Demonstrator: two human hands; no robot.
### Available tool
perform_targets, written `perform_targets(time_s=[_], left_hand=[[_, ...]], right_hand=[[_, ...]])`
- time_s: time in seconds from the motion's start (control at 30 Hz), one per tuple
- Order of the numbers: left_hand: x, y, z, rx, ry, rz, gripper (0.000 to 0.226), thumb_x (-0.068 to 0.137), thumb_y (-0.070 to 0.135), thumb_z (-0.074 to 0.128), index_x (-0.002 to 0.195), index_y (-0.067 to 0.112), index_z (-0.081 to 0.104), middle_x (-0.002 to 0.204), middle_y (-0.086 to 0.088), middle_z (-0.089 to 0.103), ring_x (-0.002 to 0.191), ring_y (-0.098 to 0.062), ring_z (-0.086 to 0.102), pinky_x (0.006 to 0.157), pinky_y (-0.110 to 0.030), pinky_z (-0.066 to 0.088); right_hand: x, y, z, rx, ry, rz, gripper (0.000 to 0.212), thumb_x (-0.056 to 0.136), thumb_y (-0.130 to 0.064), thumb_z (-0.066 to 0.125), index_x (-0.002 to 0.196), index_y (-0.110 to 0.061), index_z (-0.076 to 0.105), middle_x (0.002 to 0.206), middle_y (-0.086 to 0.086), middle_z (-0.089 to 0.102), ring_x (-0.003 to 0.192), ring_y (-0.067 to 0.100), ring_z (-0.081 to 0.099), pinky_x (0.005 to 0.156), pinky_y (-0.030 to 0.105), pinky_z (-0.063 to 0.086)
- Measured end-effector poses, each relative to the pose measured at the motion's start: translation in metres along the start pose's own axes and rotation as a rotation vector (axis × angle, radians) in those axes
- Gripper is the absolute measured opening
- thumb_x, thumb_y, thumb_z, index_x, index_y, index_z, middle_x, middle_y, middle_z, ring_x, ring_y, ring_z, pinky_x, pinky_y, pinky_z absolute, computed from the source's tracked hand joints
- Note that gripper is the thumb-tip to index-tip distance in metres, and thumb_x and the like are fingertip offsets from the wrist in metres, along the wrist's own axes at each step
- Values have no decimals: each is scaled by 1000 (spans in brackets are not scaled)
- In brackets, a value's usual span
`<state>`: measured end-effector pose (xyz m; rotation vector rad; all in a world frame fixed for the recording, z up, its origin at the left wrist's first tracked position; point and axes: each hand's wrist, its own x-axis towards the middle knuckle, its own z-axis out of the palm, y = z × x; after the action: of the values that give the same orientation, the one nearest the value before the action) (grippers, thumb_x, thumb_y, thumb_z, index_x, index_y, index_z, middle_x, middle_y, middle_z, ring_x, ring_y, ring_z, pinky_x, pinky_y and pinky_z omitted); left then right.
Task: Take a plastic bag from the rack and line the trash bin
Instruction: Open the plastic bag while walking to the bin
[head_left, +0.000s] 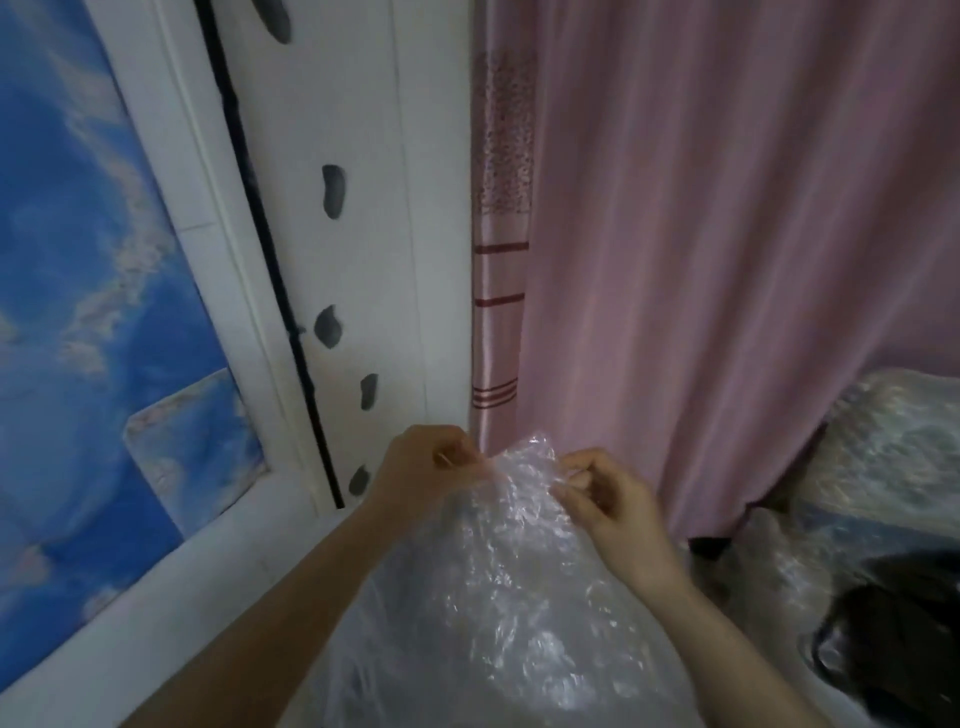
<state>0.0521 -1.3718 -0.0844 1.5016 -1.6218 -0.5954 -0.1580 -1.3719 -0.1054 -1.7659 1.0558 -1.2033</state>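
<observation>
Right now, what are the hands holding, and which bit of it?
Both hold the clear plastic bag by its crinkled top edge: the left hand pinches one side, the right hand the other.
</observation>
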Motion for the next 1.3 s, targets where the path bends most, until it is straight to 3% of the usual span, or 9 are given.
perform_targets(time_s=[0.1,0.23,0.43,0.63,0.8,0.93,1.03,1.13,1.3], left_hand=[[40,-17,6,19,104,-102,11,68,25,79,68,19,69,65,7,66,59,-3,60,60,-11,45],[83,-23,19,-32,277,-257,14,69,23,79,69,13,70,70,-3,70,66,-15,65,62,-20,50],[112,-37,28,-198,455,-334,22,66,10,81,84,3,69,80,-21,70,70,-16,65,70,-28,53],[77,-84,14,-27,709,-449,87,53,51,79,130,40,41,126,30,44,113,16,40,92,-5,32],[56,-141,7,54,832,-709,119,47,53,79,145,21,19,151,-2,28,138,-19,26,113,-47,25],[78,-174,0,-419,726,-859,134,53,43,83,145,28,-14,157,-11,7,142,-26,17,114,-45,23],[97,-198,2,-661,631,-822,128,58,35,80,144,31,-14,149,-16,31,123,-24,44,98,-33,39],[109,-209,3,-670,621,-685,92,61,34,81,134,39,25,124,-4,54,106,-16,57,72,-18,53],[102,-214,-7,-619,714,-610,85,60,38,79,127,51,27,135,-4,46,119,-24,52,96,-43,49]], right_hand=[[62,29,-2,76,-93,0,10,81,-7,66,84,-16,66,67,11,65,64,14,56,61,25,46],[134,52,4,50,-292,-47,34,71,-15,77,91,-39,62,85,-26,70,78,-8,63,66,4,43],[208,88,36,13,-456,-94,19,75,-19,73,81,-31,61,73,-1,69,69,10,64,64,23,51],[248,97,80,198,-669,-92,8,81,-16,67,87,-13,62,83,12,70,81,31,66,75,49,52],[282,93,103,280,-701,-72,4,81,-16,66,80,-17,63,72,5,68,65,14,61,61,27,49],[308,94,115,274,-662,-49,6,80,-13,66,76,-13,62,64,-2,63,58,10,58,53,16,44],[326,101,120,296,-611,-28,12,82,-11,64,71,-10,60,51,-3,56,44,6,48,41,14,38],[344,108,123,298,-579,-27,18,85,-12,61,67,-13,59,42,1,51,35,5,37,35,14,32],[367,141,144,293,-535,92,16,86,-13,60,70,-10,61,50,-3,57,47,9,48,44,17,40]])
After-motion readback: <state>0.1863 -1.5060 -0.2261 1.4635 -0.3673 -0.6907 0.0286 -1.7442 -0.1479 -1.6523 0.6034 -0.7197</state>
